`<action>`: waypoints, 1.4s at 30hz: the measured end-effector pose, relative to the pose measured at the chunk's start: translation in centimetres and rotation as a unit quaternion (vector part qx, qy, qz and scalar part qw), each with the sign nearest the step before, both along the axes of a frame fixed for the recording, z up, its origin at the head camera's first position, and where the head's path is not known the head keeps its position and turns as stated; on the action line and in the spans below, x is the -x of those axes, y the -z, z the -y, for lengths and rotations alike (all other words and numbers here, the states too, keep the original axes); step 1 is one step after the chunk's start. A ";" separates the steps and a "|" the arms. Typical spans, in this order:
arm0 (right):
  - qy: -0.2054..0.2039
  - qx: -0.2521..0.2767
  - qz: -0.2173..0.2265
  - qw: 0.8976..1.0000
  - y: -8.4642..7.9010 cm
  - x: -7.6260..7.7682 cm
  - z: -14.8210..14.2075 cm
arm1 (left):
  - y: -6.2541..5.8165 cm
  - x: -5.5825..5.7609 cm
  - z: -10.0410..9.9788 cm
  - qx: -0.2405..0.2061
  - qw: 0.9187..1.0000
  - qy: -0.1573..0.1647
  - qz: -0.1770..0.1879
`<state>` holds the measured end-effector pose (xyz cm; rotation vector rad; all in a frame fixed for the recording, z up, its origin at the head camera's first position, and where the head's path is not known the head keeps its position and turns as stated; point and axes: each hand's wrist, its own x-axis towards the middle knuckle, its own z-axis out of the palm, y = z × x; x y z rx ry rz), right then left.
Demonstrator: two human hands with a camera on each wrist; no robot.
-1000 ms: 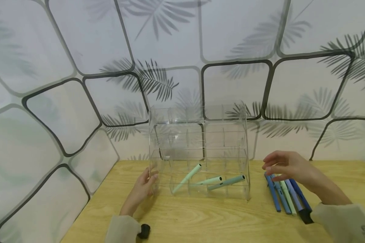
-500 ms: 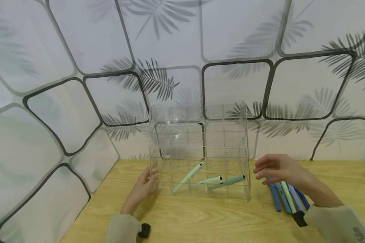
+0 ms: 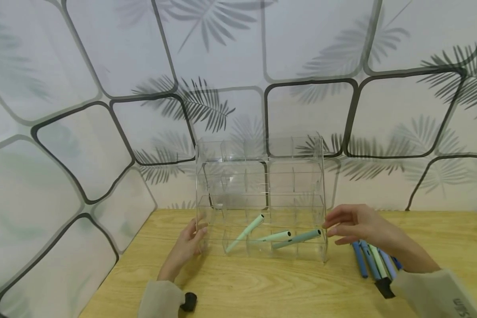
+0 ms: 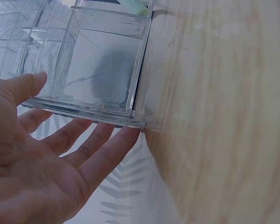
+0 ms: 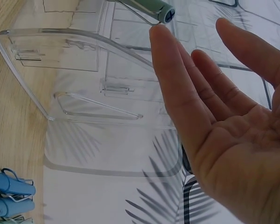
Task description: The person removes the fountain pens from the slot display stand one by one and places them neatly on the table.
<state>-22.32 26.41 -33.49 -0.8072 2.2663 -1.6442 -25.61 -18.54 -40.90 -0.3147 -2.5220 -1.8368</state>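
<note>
A clear acrylic tiered organizer (image 3: 258, 198) stands upright on the table. Its lowest row holds two mint pens (image 3: 244, 233) (image 3: 276, 236) and one grey-green pen (image 3: 298, 239), all leaning. My left hand (image 3: 188, 240) grips the organizer's left side panel; in the left wrist view the thumb (image 4: 39, 81) lies over the edge and the fingers (image 4: 107, 156) spread along the outer face. My right hand (image 3: 355, 224) is at the right side panel (image 5: 84, 42), holding nothing, fingers loosely extended with the fingertips right at its edge.
A row of blue, mint and lavender pens (image 3: 359, 260) lies on the wooden table (image 3: 238, 291) right of the organizer, partly covered by my right forearm. A patterned curtain-like wall (image 3: 302, 53) rises close behind, continuing along the left side.
My right hand has moved left, from above the row of pens to the organizer's right side panel. My left hand and the organizer have stayed in place.
</note>
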 end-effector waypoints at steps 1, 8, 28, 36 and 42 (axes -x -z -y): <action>-0.005 0.001 -0.001 1.000 0.0 0.0 0.1 | 0.0 0.0 0.0 0.002 1.000 0.000 -0.001; -0.021 -0.005 0.000 1.000 0.0 -0.1 1.0 | 0.0 0.1 0.0 0.006 1.000 -0.003 -0.003; -0.013 -0.024 0.024 0.999 0.7 0.4 4.0 | 0.0 0.2 0.0 0.003 1.000 0.005 -0.011; 0.003 -0.045 -0.021 0.999 0.9 0.4 4.4 | 0.0 0.1 0.0 -0.009 1.000 0.006 -0.013; 0.025 -0.039 -0.032 0.998 0.7 0.2 4.1 | 0.1 0.1 0.0 -0.005 1.000 0.007 -0.014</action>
